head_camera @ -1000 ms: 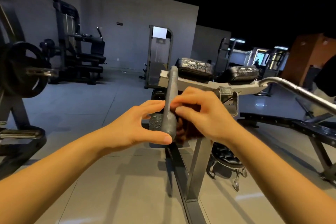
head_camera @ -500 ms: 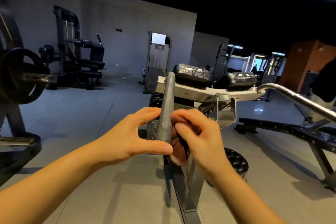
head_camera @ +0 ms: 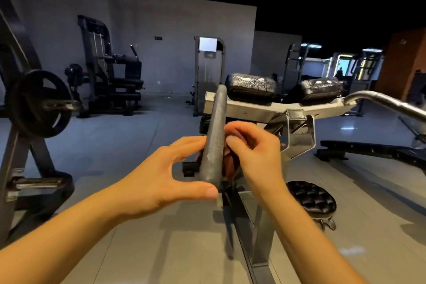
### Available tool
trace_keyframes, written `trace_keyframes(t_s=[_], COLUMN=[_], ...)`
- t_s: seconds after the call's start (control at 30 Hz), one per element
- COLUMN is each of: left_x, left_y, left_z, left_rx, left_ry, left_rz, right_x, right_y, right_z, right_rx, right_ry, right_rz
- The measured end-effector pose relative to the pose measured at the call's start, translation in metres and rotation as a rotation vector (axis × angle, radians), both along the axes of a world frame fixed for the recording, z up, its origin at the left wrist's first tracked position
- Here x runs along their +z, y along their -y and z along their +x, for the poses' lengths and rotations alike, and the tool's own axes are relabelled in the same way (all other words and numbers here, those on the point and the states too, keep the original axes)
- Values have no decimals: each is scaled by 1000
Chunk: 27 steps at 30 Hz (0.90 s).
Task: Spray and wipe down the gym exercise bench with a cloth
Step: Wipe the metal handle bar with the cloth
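A grey metal handle bar (head_camera: 213,140) of the exercise machine rises in front of me. My left hand (head_camera: 156,177) holds its lower end, thumb under the tip and fingers against its left side. My right hand (head_camera: 255,154) grips a dark red cloth (head_camera: 230,163) and presses it against the handle's right side, about halfway up. Most of the cloth is hidden behind the handle and my fingers. Two black pads (head_camera: 251,86) (head_camera: 322,89) sit on the machine's pale frame (head_camera: 253,108) behind. No spray bottle shows.
A black tufted stool (head_camera: 311,198) stands on the floor at lower right. A plate-loaded rack (head_camera: 39,104) is at left, a flat black bench (head_camera: 368,150) at right under a chrome bar (head_camera: 387,101). More machines line the far wall.
My right hand slid the cloth down the handle's right side, then back up to its middle. My left hand kept its hold on the lower end.
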<state>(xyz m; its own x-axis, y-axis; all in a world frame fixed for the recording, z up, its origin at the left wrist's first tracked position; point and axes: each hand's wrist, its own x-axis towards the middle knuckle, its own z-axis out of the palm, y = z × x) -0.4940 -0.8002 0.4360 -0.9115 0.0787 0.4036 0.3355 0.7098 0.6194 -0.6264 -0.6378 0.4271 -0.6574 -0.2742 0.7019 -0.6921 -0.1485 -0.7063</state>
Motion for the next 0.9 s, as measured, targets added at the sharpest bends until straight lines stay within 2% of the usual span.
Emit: trace_keyframes(t_s=[0.13,0.27,0.4,0.5,0.67,0.77,0.9], left_x=[-6,0,-3,-7,-14,-12,-11], left_y=[-7,-8,-8,-9,-13,-18,-16], left_z=[0,-4,-3,0,3,3,3], left_rx=[34,82,142,163,138,107,95], left_ry=[-34,-34,-8,15,-5,-58,-61], left_rz=[43,68,102,98,88,97,89], right_x=[-11,22,53,58,30,17,44], right_y=[-11,24,52,55,3,-34,-18], right_z=[8,-39,-92,-98,-32,11,-5], right_rx=[65,-41,-140,-154,-5,94,-40], right_ry=[-3,27,87,110,-65,-254,-378], right_rz=[-33,-69,-1,20,154,261,368])
